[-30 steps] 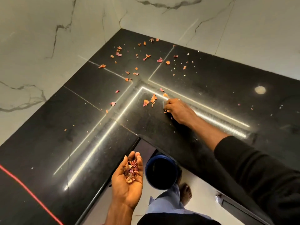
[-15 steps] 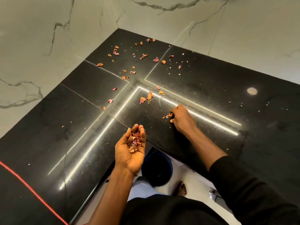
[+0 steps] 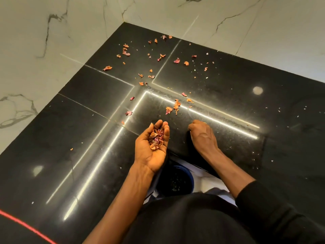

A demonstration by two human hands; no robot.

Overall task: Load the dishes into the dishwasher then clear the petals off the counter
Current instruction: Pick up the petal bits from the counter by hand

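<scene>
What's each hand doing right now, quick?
Left hand: cupped palm-up, holding gathered petals.
Right hand: fingers curled on the counter; contents hidden.

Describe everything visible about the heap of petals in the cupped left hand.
The heap of petals is a small loose pile of dry-looking, crumpled pieces in pink, orange and pale tan. It lies in the upturned palm of the left hand, whose fingers curve around it, above the inner edge of the black counter. Only that hand touches it.
</scene>
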